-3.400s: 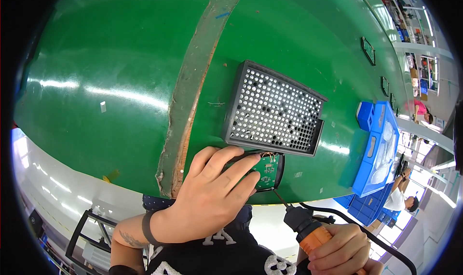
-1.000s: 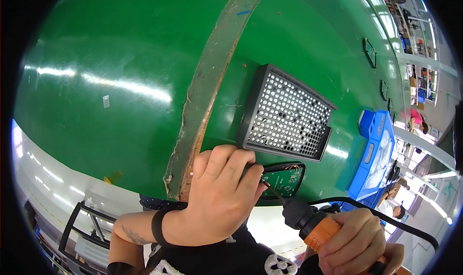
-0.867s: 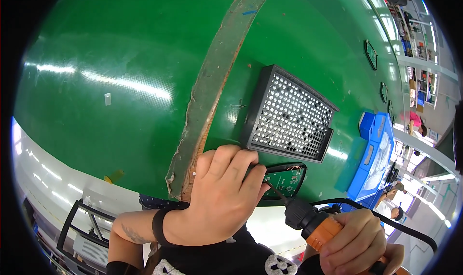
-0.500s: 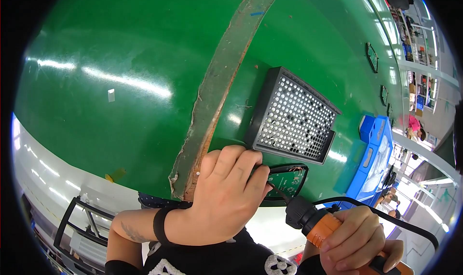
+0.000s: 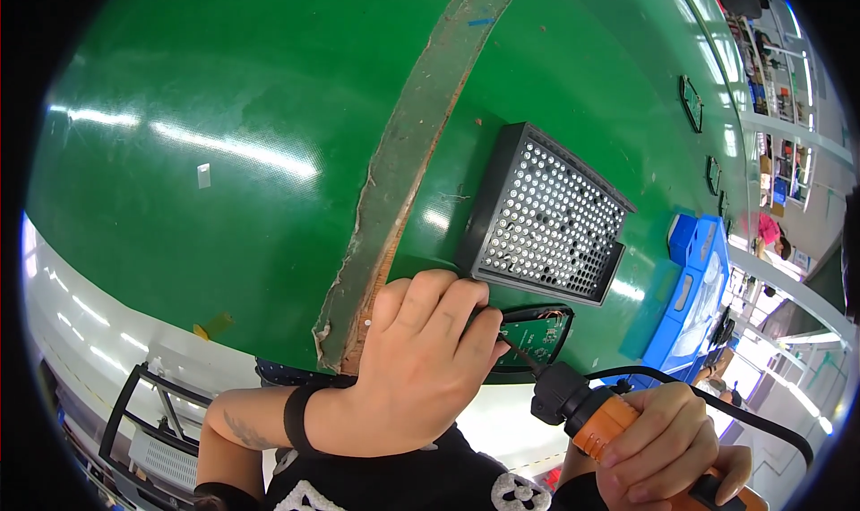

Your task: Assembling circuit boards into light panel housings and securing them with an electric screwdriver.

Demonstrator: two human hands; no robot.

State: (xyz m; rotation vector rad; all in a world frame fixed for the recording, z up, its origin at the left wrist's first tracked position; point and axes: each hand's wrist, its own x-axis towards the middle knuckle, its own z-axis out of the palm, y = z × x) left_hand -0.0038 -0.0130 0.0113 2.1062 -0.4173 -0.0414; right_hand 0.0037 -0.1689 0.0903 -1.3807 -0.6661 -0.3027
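Circuit board (image 5: 537,334), green and black-rimmed, at six o'clock from black tray (image 5: 493,197), nine o'clock end beneath curled left hand (image 5: 425,363); cannot tell left grip's hold. Holds orange power screwdriver (image 5: 597,425) at five o'clock in snug grip of right hand (image 5: 661,446), bit (image 5: 523,354) over board.

Green tabletop (image 5: 251,233) lies open left of a worn strip (image 5: 408,153), broken by a white scrap (image 5: 204,176). A black tray (image 5: 498,197) blocks the way ahead of the left hand (image 5: 430,359); a passage runs between tray and blue bin (image 5: 695,262), while a power screwdriver (image 5: 598,421) and its cable (image 5: 730,407) bar the near right.
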